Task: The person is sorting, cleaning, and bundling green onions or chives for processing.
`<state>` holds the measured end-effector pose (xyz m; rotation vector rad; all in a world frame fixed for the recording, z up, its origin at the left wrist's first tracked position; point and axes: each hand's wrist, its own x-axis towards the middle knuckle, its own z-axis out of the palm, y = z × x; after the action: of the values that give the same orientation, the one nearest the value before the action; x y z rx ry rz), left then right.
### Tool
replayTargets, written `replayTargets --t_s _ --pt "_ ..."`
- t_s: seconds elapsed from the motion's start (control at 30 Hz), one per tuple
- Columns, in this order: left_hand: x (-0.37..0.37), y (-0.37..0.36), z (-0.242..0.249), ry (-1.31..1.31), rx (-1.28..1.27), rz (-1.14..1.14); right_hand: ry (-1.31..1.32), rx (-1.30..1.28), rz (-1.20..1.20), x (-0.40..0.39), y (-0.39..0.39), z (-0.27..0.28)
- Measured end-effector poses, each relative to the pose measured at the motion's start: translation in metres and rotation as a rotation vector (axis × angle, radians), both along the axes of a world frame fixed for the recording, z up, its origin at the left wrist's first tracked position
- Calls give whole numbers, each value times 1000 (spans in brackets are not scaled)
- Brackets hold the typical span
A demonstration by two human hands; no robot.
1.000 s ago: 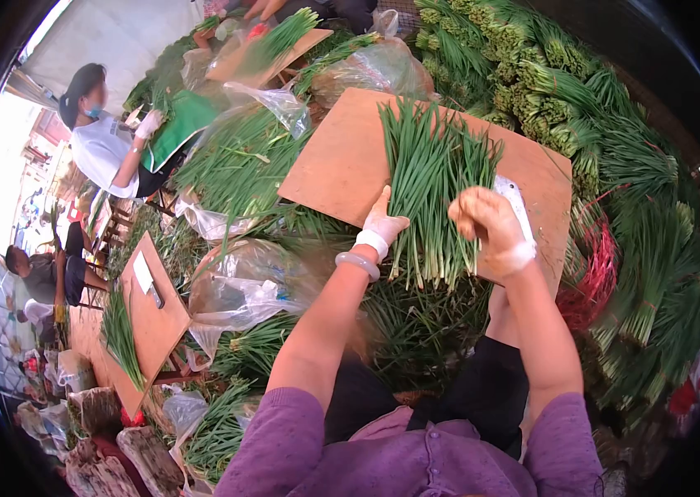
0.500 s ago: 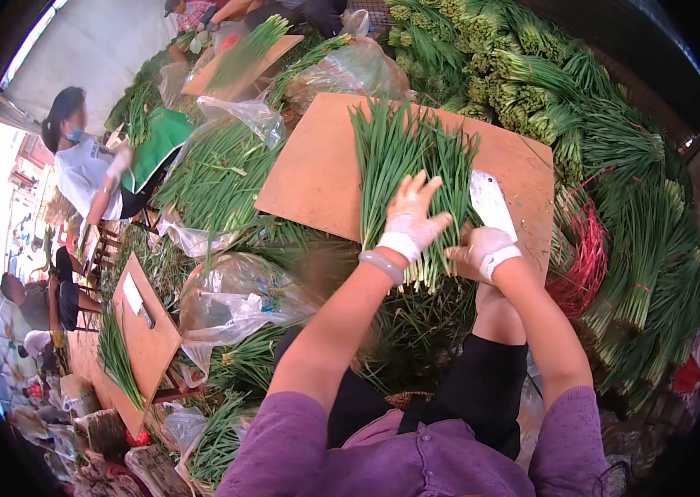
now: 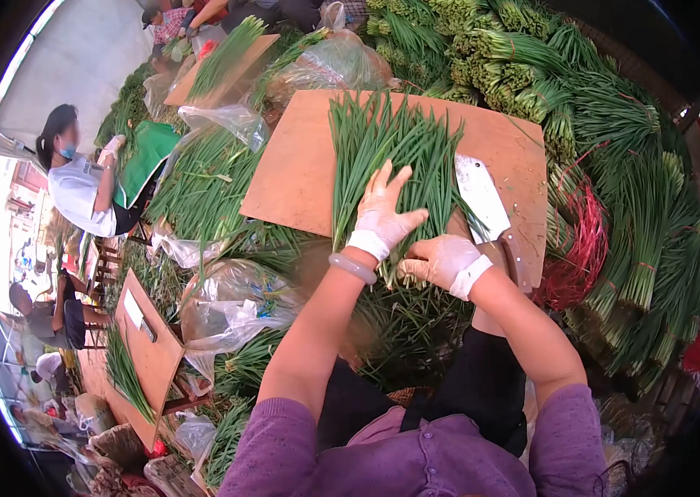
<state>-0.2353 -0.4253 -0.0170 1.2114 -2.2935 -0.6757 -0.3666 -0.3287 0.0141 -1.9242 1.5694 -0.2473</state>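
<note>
A spread bunch of garlic chives (image 3: 404, 137) lies on a wooden board (image 3: 292, 166), leaf tips pointing away from me and pale stem ends over the near edge. My left hand (image 3: 383, 214), in a thin glove, rests flat on the leaves with thumb and fingers apart. At the stem ends, my right hand (image 3: 442, 262), also gloved, has its fingers curled in against the chives; the fingertips are partly hidden. A cleaver (image 3: 482, 195) with a wooden handle lies on the board, just right of the bunch and beyond my right hand.
Bundled chives (image 3: 644, 199) are piled high along the right, with red twine (image 3: 577, 248) beside the board. Loose chives and a plastic bag (image 3: 238, 302) lie to the left. Another board (image 3: 151, 348) holds a second cleaver (image 3: 136, 313). A person (image 3: 81, 178) sits at the left.
My right hand has moved left along the stem ends, away from the cleaver, and its fingers have curled in. The cleaver's handle now shows. My left hand stays spread on the leaves.
</note>
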Motion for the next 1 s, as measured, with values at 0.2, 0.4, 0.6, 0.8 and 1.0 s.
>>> replayTargets --t_s 0.2,0.4,0.6,0.8,1.0 --pt "35 -18 -34 96 141 49 -7 -121 -306 -48 -13 -21" --pt "9 6 -6 -34 -103 -37 181 -80 -226 -31 -16 -24" --pt "17 4 -40 93 64 -55 159 -38 -228 -25 -15 -21" --pt "20 2 -46 375 139 -4 172 29 -283 -20 -21 -47" --pt "7 20 -10 -45 -350 -27 -716 -79 -641 -37 -7 -87"
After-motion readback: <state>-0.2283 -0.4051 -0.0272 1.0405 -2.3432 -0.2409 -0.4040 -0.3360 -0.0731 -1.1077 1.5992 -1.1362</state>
